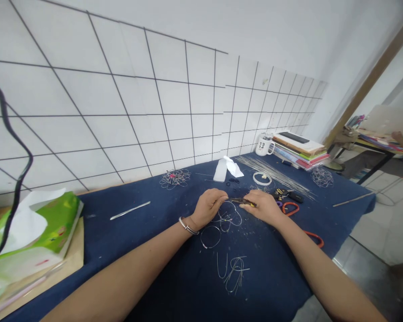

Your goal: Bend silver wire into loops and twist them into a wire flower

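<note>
The left hand (210,206) is closed, thumb and fingers pinched at the edge of a looped wire piece (226,219), which lies on the tabletop (275,277) just below and between the two hands. The right hand (263,206) grasps a pair of pliers (238,201), their tips pointing at the left fingertips. Just below sits a thin wire ring (205,246), and nearer the person a bunch of bent wires (235,277). Beyond the hands lie a wire tangle (174,179), a pale coil (262,184) and a spread of straight wires (278,176).

At the far left, a green tissue pack (62,230) holds tissues, one white sheet (30,223) sticking out of its top. At the back, a white mug (263,146) has its lid on, so its contents cannot be seen; it stands beside a stack of books and papers (298,153).
</note>
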A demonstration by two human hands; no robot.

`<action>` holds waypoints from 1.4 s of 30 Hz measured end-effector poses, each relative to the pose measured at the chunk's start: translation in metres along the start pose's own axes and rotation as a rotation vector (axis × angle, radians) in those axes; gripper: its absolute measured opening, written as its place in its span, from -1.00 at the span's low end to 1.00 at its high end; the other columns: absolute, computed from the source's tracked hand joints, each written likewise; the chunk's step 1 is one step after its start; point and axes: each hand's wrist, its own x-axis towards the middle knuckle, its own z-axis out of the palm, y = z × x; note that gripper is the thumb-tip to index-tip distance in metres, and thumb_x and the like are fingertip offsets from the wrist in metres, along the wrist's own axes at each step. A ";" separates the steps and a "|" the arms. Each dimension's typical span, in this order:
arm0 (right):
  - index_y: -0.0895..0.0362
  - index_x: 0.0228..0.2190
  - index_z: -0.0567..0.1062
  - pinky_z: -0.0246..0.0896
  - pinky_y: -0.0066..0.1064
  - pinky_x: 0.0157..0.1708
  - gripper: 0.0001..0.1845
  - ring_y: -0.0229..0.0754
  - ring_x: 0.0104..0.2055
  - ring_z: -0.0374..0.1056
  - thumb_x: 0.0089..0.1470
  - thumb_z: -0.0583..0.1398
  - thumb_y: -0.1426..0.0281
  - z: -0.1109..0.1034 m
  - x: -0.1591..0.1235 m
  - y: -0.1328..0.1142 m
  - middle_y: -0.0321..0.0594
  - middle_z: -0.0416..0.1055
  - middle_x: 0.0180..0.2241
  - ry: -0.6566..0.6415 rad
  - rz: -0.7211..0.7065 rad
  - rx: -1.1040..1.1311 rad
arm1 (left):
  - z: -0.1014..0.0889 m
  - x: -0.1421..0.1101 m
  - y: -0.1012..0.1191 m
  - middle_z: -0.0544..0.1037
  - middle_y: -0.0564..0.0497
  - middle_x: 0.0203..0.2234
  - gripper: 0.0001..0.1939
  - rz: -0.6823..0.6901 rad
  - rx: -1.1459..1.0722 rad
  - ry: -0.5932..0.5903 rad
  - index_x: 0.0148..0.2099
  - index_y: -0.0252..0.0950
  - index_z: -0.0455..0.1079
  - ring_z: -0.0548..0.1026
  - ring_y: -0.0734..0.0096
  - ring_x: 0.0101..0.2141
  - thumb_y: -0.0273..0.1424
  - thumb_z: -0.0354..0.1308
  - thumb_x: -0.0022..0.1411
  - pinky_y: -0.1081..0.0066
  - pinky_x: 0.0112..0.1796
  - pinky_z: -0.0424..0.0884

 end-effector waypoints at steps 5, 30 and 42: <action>0.10 -0.45 0.40 0.01 -0.47 -0.45 -0.72 -0.30 -0.45 0.19 0.04 0.08 0.14 -0.001 0.001 0.002 -0.30 0.29 -0.49 -0.065 0.045 0.156 | 0.001 -0.002 -0.007 0.39 0.01 -0.48 -0.75 0.039 0.009 0.003 -0.28 -0.30 0.36 0.32 0.47 -0.42 -0.32 -0.10 0.26 0.45 -0.33 0.26; 0.13 -0.51 0.37 0.01 -0.49 -0.45 -0.72 -0.31 -0.45 0.22 0.02 0.10 0.17 -0.004 0.001 -0.008 -0.32 0.27 -0.50 -0.199 -0.037 0.339 | 0.001 -0.006 -0.008 0.39 -0.02 -0.47 -0.82 0.231 0.109 -0.067 -0.25 -0.30 0.35 0.30 0.44 -0.39 -0.36 -0.04 0.22 0.43 -0.32 0.22; 0.14 -0.58 0.33 -0.04 -0.50 -0.47 -0.65 -0.33 -0.48 0.19 0.01 0.10 0.12 -0.003 0.000 -0.004 -0.35 0.24 -0.55 -0.250 -0.018 0.352 | 0.001 -0.005 -0.006 0.39 0.00 -0.52 -0.81 0.328 0.182 -0.061 -0.29 -0.31 0.35 0.28 0.46 -0.44 -0.34 -0.05 0.24 0.43 -0.36 0.19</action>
